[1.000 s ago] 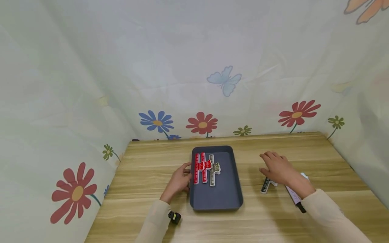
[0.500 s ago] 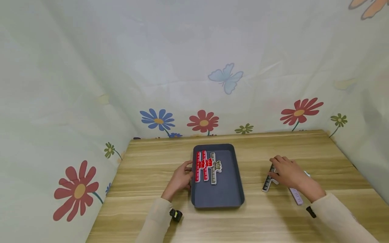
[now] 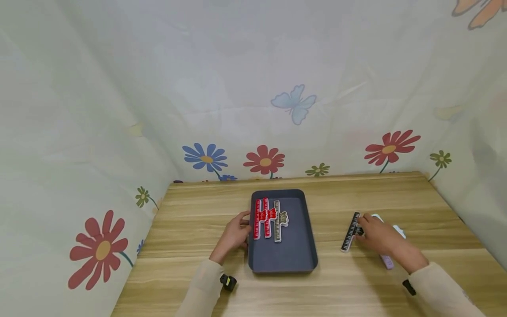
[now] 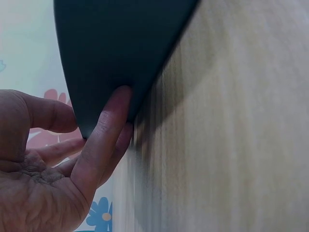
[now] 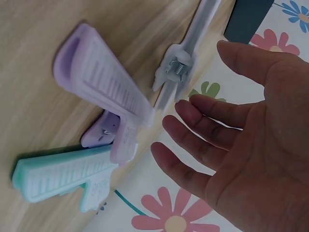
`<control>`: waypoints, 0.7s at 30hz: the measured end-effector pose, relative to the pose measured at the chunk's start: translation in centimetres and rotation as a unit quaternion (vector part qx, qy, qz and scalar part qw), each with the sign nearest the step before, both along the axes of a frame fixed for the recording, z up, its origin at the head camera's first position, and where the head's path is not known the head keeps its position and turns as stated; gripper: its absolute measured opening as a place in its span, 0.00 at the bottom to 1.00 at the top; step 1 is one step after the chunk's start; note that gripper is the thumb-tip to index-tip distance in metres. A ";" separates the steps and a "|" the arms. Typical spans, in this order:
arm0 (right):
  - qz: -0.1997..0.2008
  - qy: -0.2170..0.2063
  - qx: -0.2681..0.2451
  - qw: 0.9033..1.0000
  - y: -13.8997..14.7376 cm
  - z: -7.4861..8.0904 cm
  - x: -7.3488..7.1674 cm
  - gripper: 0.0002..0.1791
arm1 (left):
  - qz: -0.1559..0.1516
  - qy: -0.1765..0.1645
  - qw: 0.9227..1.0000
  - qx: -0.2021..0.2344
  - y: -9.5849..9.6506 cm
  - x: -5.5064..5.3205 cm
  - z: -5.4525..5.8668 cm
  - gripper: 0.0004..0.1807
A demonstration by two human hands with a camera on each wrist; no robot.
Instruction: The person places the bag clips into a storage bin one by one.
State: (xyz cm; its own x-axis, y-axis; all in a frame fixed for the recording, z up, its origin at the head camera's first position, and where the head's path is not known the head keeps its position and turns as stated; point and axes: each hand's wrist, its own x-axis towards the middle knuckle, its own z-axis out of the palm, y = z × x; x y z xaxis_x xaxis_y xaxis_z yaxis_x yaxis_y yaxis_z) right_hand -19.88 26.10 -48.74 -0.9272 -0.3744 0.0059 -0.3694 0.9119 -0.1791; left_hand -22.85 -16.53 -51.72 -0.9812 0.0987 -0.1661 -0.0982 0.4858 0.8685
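Observation:
My left hand (image 3: 233, 235) rests its fingers against the outer left wall of a dark grey tray (image 3: 283, 259), as the left wrist view also shows. Inside the tray lie two red piano-key page clips (image 3: 257, 220) and a grey-green one (image 3: 277, 229), side by side. My right hand (image 3: 378, 237) is at the grip end of a black piano-key clip (image 3: 350, 233) on the table. Its fingers are spread and loosely bent in the right wrist view, apart from that clip (image 5: 176, 65). A lilac clip (image 5: 104, 77) and a mint clip (image 5: 67, 174) lie beside it, partly hidden in the head view.
The wooden table (image 3: 198, 207) is walled at the back and sides by a white cloth (image 3: 222, 66) with printed flowers and a butterfly. A black strap piece (image 3: 228, 282) shows at my left sleeve, another (image 3: 409, 287) at the right.
My right hand has drawn back to the right, from over the black clip's upper part to its grip end, baring the key strip. The left hand stays at the tray.

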 end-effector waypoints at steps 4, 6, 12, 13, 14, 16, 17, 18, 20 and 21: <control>0.007 0.004 -0.017 1.000 0.1 -0.7 0.1 0.28 | -0.001 0.005 1.000 -0.001 0.0 0.0 0.0 0.31; 0.013 0.012 -0.029 0.999 0.3 -1.0 0.0 0.28 | -0.002 0.007 1.000 -0.001 0.0 0.0 0.0 0.31; 0.021 0.039 -0.037 0.998 0.4 -2.0 -0.1 0.25 | -0.003 0.005 1.000 0.001 -0.1 0.2 -0.3 0.31; 0.021 0.039 -0.034 0.998 0.3 -2.1 0.0 0.26 | -0.003 0.004 1.000 0.002 -0.1 0.2 -0.3 0.31; 0.019 0.039 -0.032 0.999 0.3 -2.2 0.0 0.26 | -0.003 0.004 1.000 0.002 -0.1 0.2 -0.3 0.31; 0.017 0.037 -0.027 0.999 0.2 -2.4 -0.1 0.26 | -0.003 0.005 1.000 0.002 -0.1 0.2 -0.3 0.31; 0.016 0.035 -0.021 0.999 0.2 -2.4 -0.1 0.26 | -0.004 0.006 1.000 0.002 -0.1 0.2 -0.3 0.31; 0.013 0.032 -0.018 0.999 0.1 -2.4 -0.1 0.25 | -0.004 0.006 1.000 0.002 -0.1 0.2 -0.2 0.31; 0.008 0.029 -0.009 0.999 0.0 -2.3 -0.1 0.25 | -0.005 0.005 1.000 0.003 -0.1 0.1 -0.2 0.31; 0.007 0.028 -0.006 1.000 0.0 -2.2 -0.1 0.25 | -0.005 0.005 1.000 0.004 -0.1 0.1 -0.2 0.31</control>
State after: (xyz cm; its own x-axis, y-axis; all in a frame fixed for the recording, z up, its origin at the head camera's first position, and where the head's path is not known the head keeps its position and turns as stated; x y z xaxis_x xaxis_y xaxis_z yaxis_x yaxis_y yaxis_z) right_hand -20.02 26.11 -50.98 -0.9201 -0.3866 0.0628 -0.3916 0.9047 -0.1681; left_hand -22.76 -16.63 -51.90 -0.9815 0.1105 -0.1564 -0.0850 0.4802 0.8730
